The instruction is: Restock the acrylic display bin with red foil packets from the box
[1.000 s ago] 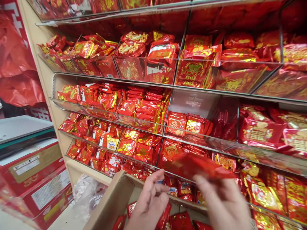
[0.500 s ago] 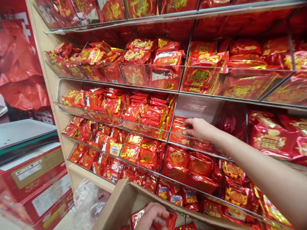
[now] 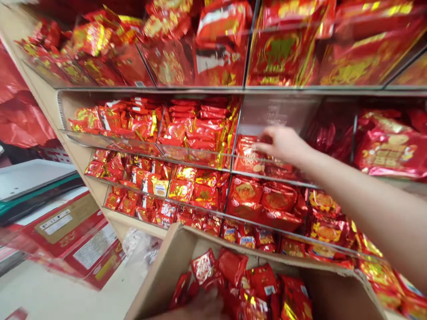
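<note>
Shelf edge fronts packets by right hand, open room behind.

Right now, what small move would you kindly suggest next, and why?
I would probably lift a red snack packet from the cardboard box with the left hand, which is among packets there; the right hand is at a shelf bin with space above its packets.
</note>
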Demonstrator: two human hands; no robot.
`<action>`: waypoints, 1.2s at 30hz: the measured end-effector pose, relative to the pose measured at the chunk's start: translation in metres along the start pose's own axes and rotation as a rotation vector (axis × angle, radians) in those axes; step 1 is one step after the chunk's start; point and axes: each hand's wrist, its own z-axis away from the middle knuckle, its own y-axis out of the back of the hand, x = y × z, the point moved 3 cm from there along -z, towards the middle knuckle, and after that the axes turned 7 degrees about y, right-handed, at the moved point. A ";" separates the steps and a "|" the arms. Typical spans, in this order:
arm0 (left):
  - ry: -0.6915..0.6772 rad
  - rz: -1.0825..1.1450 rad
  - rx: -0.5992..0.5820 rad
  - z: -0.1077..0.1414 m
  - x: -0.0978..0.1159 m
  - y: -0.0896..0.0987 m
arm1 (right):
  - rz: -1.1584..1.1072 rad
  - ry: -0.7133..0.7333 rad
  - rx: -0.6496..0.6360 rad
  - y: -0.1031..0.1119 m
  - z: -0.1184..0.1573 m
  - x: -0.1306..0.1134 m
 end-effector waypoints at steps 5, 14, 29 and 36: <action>0.109 -0.351 -0.171 0.006 0.006 0.004 | -0.030 0.022 0.433 0.042 0.062 -0.029; 0.139 -0.315 -0.103 -0.031 0.027 0.039 | -0.411 -0.053 0.156 -0.010 0.270 -0.058; 0.262 0.113 0.137 -0.058 0.044 0.046 | -0.569 -0.353 -0.029 -0.043 0.313 -0.044; 0.047 0.992 -0.116 -0.015 0.086 0.056 | -1.002 -0.511 -0.258 -0.050 0.296 -0.068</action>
